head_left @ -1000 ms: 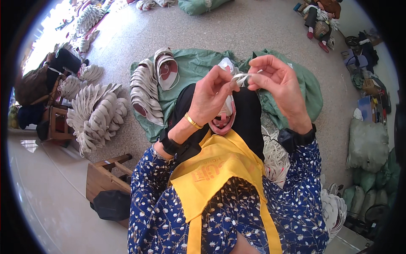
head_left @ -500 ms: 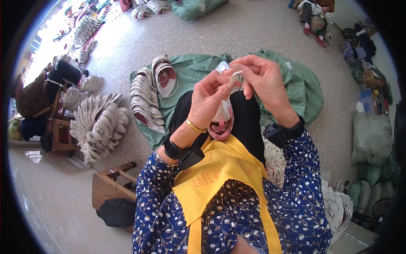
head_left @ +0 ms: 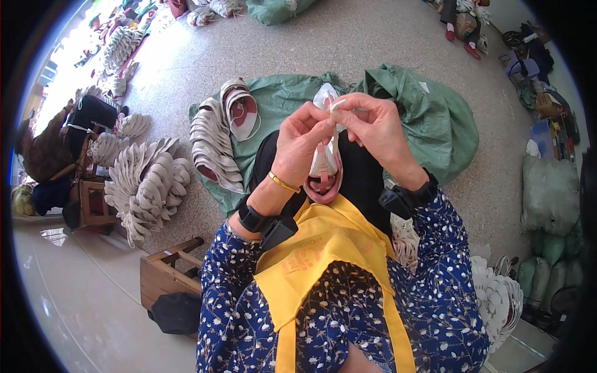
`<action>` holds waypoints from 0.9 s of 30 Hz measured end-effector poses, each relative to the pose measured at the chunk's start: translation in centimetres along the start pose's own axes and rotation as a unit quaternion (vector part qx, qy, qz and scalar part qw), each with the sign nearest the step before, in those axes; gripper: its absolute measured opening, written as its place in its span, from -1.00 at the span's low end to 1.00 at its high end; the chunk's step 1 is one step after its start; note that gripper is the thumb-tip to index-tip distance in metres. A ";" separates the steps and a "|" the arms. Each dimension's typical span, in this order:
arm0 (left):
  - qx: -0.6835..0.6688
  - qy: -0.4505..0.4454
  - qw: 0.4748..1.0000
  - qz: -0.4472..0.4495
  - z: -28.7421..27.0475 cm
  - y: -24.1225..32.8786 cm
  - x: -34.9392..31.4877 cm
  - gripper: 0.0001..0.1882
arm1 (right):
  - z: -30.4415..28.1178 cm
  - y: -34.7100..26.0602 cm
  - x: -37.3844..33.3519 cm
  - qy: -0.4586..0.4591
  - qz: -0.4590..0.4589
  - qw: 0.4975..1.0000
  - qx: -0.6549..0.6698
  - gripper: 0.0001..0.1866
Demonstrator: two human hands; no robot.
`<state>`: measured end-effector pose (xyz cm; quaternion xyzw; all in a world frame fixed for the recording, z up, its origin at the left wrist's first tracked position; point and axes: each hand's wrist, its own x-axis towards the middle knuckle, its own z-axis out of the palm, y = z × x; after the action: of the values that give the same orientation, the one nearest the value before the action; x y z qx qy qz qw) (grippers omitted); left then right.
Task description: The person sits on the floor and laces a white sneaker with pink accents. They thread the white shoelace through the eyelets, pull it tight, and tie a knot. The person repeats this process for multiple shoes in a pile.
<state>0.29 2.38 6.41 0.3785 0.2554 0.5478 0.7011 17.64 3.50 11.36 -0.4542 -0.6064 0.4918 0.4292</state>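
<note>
Between my knees rests a white shoe [head_left: 324, 163] with a pink lining, its heel opening toward my yellow apron [head_left: 323, 239]. Above the shoe, a thin white shoelace [head_left: 336, 109] is pinched where my hands meet. My left hand [head_left: 301, 142] is closed on the lace with thumb and forefinger. Opposite it, my right hand [head_left: 378, 132] also pinches the lace, its fingertips touching or nearly touching the left ones. Part of the shoe's front is hidden behind the hands. A gold bangle and black wrist devices sit on my wrists.
A row of nested white shoe uppers [head_left: 211, 146] and a green cloth [head_left: 280, 90] lie ahead on the left. A green sack [head_left: 429, 133] bulges at the right. Farther left are a heap of uppers [head_left: 149, 189] and a wooden stool [head_left: 158, 276]. Another person [head_left: 461, 28] sits at the far right.
My right hand has come down and left, so both hands' fingertips are now closer together on the lace. The shoe stays between my knees.
</note>
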 end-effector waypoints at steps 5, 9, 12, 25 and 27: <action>0.272 0.002 0.960 0.067 -2.9 -2.0 0.9 -0.79 | -0.6 0.1 0.6 0.008 0.001 0.999 0.045 -0.85; 0.504 -0.016 0.858 0.097 -6.6 -4.7 1.5 -0.65 | -0.8 -1.6 1.0 -0.029 -0.037 0.999 0.002 -0.86; 0.581 -0.030 0.801 0.141 -7.8 -6.5 2.2 -0.55 | 0.0 -2.6 0.8 -0.062 -0.025 0.997 -0.030 -0.86; 0.626 0.049 0.766 0.140 -8.1 -10.3 3.9 -0.38 | 0.7 -11.3 1.4 -0.067 -0.145 0.978 -0.136 -0.91; 0.616 0.067 0.771 0.144 -8.9 -10.5 3.7 -0.45 | 0.2 -13.9 2.6 -0.083 -0.187 0.975 -0.085 -0.87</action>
<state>0.42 7.02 -7.07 0.7243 0.5268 0.3911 0.2118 15.07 4.58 25.27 -0.3251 -0.7539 0.3855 0.4210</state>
